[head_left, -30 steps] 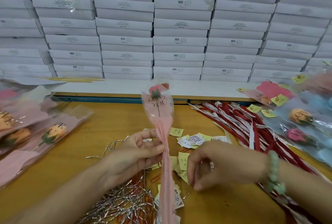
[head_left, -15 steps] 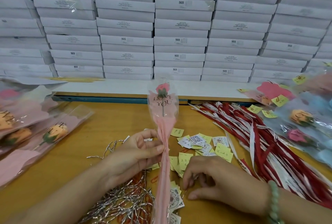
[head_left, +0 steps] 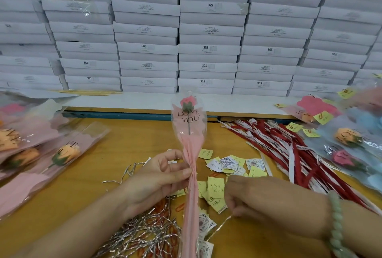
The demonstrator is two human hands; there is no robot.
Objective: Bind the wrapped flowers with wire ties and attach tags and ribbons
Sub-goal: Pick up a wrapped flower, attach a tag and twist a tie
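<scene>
At centre, wrapped flower (head_left: 189,133) upright, left hand (head_left: 159,177) pinching its gathered neck. Near right, right hand (head_left: 268,202) pinching one wire tie (head_left: 219,226). Binding not yet started; tags (head_left: 215,187), ribbons (head_left: 289,154) lie unattached.

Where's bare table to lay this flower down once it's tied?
Bare table lies between the left flower pile and the left hand. A narrower strip separates held flower and ribbons. Crowded: wire ties, tags, right flower pile.

head-worn view, forward-down, close over table (head_left: 132,146)
</scene>
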